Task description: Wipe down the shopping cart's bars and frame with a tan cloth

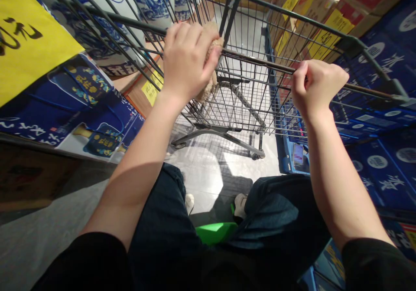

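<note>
A wire shopping cart stands in front of me, with a thin dark bar running across its near side. My left hand is closed over a tan, fuzzy cloth, which is wrapped around the bar and hangs below it. Farther right, my right hand grips the same bar in a fist. Much of the cloth lies hidden beneath my left palm and fingers.
Blue-and-white porcelain jars and a blue printed box flank the cart on the left. Stacked blue boxes line the right side. A blue plastic pallet edges the floor. Something green shows between my legs.
</note>
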{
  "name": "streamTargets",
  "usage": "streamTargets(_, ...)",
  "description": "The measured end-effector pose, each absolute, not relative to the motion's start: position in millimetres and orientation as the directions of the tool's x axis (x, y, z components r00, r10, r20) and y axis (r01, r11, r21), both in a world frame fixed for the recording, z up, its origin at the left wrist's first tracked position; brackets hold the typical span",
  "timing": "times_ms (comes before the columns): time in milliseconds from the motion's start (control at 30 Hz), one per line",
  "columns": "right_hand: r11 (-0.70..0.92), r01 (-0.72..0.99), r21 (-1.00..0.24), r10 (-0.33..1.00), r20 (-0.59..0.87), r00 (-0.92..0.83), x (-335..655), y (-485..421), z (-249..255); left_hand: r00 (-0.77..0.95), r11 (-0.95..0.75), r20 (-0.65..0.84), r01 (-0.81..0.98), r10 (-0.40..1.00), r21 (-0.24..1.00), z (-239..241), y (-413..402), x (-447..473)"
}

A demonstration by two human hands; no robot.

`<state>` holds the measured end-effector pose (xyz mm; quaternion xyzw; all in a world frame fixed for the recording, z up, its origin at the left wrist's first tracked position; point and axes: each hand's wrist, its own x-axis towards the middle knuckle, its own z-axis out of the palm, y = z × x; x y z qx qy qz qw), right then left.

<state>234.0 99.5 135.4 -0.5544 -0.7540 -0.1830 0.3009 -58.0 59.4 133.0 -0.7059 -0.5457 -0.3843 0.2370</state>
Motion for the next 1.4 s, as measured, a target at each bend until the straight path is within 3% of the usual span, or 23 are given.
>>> streamTargets(133,0.311,0.950,-0.025,0.701,0.681,-0.212,231.8,98.9,134.5,0.031,-0.071,0.903,0.997,0.430,0.000,127.4,77.6,-119.4)
streamTargets(267,0.313,0.950,-0.006,0.689,0.690,-0.223,230.2,98.2,134.8,0.084,0.099,0.976,0.990,0.199,-0.105,121.2,92.7,-182.8)
streamTargets(367,0.313,0.950,-0.002,0.671,0.708,-0.220,230.0,98.8,134.5,0.060,0.143,0.975,0.985,0.215,-0.092,118.0,95.3,-185.2)
streamTargets(433,0.323,0.947,-0.002,0.651,0.727,-0.220,230.2,100.2,133.6,-0.023,0.115,0.958,0.993,0.286,-0.010,116.9,90.4,-156.9)
streamTargets(467,0.334,0.943,-0.003,0.638,0.737,-0.224,230.3,101.2,133.1,-0.035,0.051,0.921,0.999,0.387,0.016,116.9,85.7,-136.2)
streamTargets(600,0.380,0.925,-0.010,0.573,0.788,-0.227,231.3,104.3,131.6,0.143,-0.344,0.785,0.934,0.603,0.094,123.4,58.4,-51.4)
streamTargets(700,0.381,0.925,-0.011,0.564,0.796,-0.222,232.3,104.4,132.2,0.206,-0.491,0.733,0.849,0.649,0.196,132.9,44.0,-25.0)
streamTargets(800,0.380,0.925,-0.001,0.568,0.790,-0.232,233.3,103.2,133.2,0.176,-0.498,0.750,0.837,0.637,0.226,138.7,45.0,-41.0)
streamTargets(867,0.375,0.927,0.006,0.572,0.785,-0.237,234.0,102.8,133.6,0.138,-0.399,0.805,0.908,0.577,0.130,137.5,53.8,-70.3)
streamTargets(967,0.368,0.930,0.005,0.578,0.783,-0.232,234.4,103.6,133.0,0.089,-0.060,0.904,0.996,0.418,-0.070,129.7,73.9,-127.3)
streamTargets(1033,0.371,0.929,0.002,0.573,0.787,-0.230,233.9,104.7,131.9,0.081,0.113,0.931,0.985,0.357,-0.129,124.8,85.4,-157.6)
streamTargets(1100,0.373,0.928,0.000,0.560,0.797,-0.225,232.9,105.8,130.6,0.044,0.191,0.947,0.975,0.318,-0.110,123.1,88.9,-166.2)
streamTargets(1200,0.375,0.927,0.006,0.533,0.816,-0.221,231.9,106.7,129.1,-0.004,0.069,0.906,0.997,0.423,-0.028,127.7,74.6,-131.4)
streamTargets(1300,0.373,0.928,0.012,0.523,0.823,-0.221,232.7,107.0,129.0,0.112,-0.223,0.793,0.974,0.599,0.031,135.9,50.1,-72.4)
streamTargets(1400,0.375,0.927,0.004,0.540,0.812,-0.222,234.7,106.6,130.3,0.169,-0.344,0.783,0.937,0.599,0.060,141.0,38.4,-40.3)
